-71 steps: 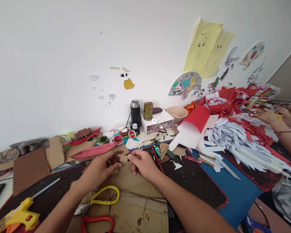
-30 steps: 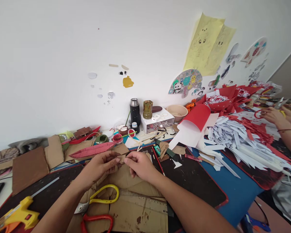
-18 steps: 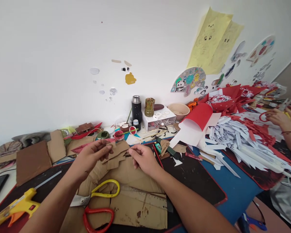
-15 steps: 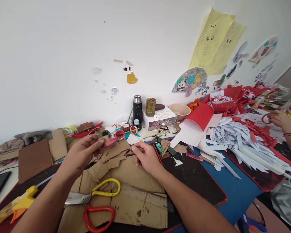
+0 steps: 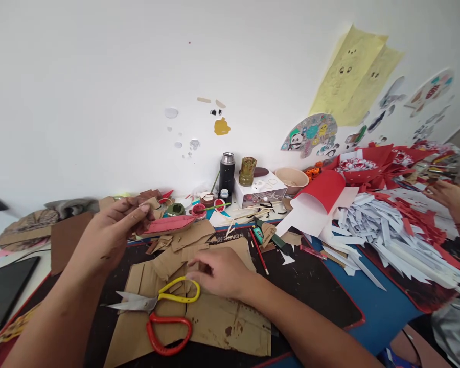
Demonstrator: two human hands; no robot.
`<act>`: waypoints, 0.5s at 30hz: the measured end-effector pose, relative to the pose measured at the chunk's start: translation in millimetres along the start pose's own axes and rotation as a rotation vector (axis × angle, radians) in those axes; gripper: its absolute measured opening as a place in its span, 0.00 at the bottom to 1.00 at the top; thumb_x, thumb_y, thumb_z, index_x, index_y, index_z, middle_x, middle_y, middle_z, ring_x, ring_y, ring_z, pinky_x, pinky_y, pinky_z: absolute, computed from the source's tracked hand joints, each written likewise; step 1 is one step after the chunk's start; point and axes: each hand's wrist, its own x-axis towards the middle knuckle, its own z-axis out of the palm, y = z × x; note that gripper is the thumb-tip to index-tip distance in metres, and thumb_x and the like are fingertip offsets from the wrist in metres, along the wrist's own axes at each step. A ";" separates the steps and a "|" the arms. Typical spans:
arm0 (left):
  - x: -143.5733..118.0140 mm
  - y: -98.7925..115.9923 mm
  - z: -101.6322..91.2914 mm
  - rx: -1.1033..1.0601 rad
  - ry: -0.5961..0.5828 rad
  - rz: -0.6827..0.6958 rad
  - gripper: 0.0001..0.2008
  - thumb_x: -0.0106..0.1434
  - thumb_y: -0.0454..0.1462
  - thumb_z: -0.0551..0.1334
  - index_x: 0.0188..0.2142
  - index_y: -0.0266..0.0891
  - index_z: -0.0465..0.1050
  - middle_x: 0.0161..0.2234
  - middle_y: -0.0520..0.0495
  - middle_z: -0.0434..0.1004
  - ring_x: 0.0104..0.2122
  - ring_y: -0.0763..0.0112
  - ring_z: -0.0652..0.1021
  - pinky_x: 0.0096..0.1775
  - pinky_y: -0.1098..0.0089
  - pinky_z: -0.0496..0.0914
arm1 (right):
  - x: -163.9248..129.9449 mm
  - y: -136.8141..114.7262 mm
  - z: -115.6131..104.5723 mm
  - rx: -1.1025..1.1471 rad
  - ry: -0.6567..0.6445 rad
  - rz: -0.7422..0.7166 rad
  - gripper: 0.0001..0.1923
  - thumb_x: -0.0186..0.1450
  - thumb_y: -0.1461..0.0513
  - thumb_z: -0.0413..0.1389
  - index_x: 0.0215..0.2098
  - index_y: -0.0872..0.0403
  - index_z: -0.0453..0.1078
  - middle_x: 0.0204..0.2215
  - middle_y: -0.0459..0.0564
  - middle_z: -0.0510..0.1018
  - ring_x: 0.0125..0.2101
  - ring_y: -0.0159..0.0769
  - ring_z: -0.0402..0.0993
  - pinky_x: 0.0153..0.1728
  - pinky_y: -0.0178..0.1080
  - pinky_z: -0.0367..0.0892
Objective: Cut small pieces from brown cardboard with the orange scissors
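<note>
My left hand (image 5: pixel 109 237) is raised over the left of the mat and pinches a small brown cardboard piece (image 5: pixel 150 205) between thumb and fingers. My right hand (image 5: pixel 219 273) lies low on the large cardboard sheet (image 5: pixel 222 322), fingers spread, with its fingertips at the yellow handle of the scissors (image 5: pixel 178 294). The scissors lie on the sheet with their blades (image 5: pixel 128 305) pointing left and the red handle (image 5: pixel 168 335) nearest me. Several cut cardboard scraps (image 5: pixel 184 240) lie between my hands.
A red paper boat (image 5: pixel 169 224) lies behind the scraps. A black flask (image 5: pixel 227 173), white box (image 5: pixel 259 192) and bowl (image 5: pixel 291 179) stand by the wall. Red rolled paper (image 5: pixel 319 197) and white paper strips (image 5: pixel 375 230) cover the right. Another person's hand (image 5: pixel 449 197) works far right. A dark tablet (image 5: pixel 5 291) lies left.
My hands have separated: the left lifted the small cardboard piece up and to the left, and the right dropped from pinching near it down to the scissors' yellow handle. The view panned left.
</note>
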 end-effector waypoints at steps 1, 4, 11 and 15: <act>0.1 -0.2 -0.5 0.000 -0.007 0.013 0.22 0.46 0.55 0.82 0.29 0.46 0.81 0.27 0.50 0.76 0.26 0.69 0.71 0.27 0.67 0.66 | 1.5 -5.7 0.3 -0.066 -0.053 -0.068 0.17 0.74 0.50 0.65 0.52 0.53 0.82 0.36 0.50 0.87 0.36 0.39 0.81 0.39 0.37 0.67; 1.0 -0.2 -3.0 0.023 -0.042 0.046 0.24 0.48 0.58 0.81 0.29 0.44 0.82 0.28 0.49 0.77 0.26 0.69 0.71 0.27 0.68 0.66 | 5.7 -20.4 1.0 -0.245 -0.225 -0.205 0.25 0.75 0.43 0.62 0.55 0.54 0.80 0.44 0.54 0.88 0.43 0.44 0.83 0.44 0.40 0.70; -2.3 2.7 -6.6 0.021 -0.102 0.034 0.21 0.58 0.53 0.78 0.31 0.39 0.78 0.29 0.51 0.78 0.27 0.72 0.71 0.30 0.71 0.65 | 2.2 -37.3 12.9 -0.520 -0.381 -0.314 0.31 0.71 0.40 0.64 0.53 0.59 0.79 0.47 0.61 0.85 0.48 0.52 0.81 0.47 0.47 0.74; -5.0 7.2 -2.9 0.026 -0.108 0.042 0.23 0.56 0.55 0.79 0.31 0.39 0.78 0.28 0.51 0.77 0.28 0.71 0.71 0.31 0.70 0.66 | 1.0 -40.6 24.3 -0.522 -0.411 -0.293 0.24 0.71 0.47 0.66 0.52 0.59 0.78 0.45 0.59 0.86 0.43 0.51 0.82 0.43 0.47 0.76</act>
